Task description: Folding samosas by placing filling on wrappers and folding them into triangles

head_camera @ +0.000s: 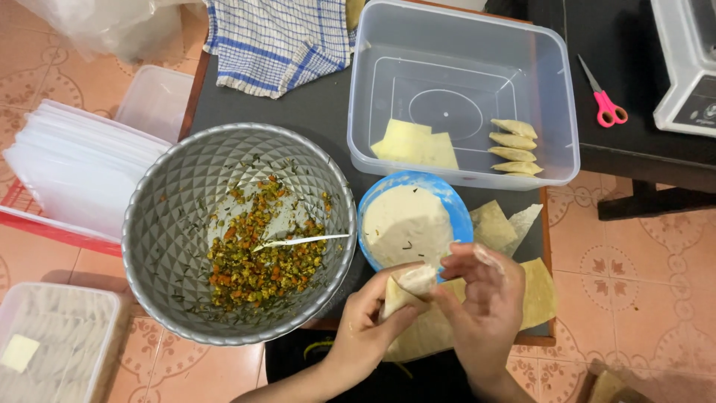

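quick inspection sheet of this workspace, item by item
surface: dark table, crowded
job's things: folded pastry wrapper in both hands; metal bowl holds chopped vegetable filling and a spoon; blue bowl of white paste; loose wrappers
clutter: clear tub with four folded pastries, checked cloth, pink scissors
hands: left hand cups the wrapper, right hand pinches its top
cables: nothing seen
surroundings: tiled floor, stacked white trays, plastic tubs

Both hands meet near the bottom edge: left hand (365, 328) cupped with fingers curled upward, right hand (481, 298) pinching beside it.
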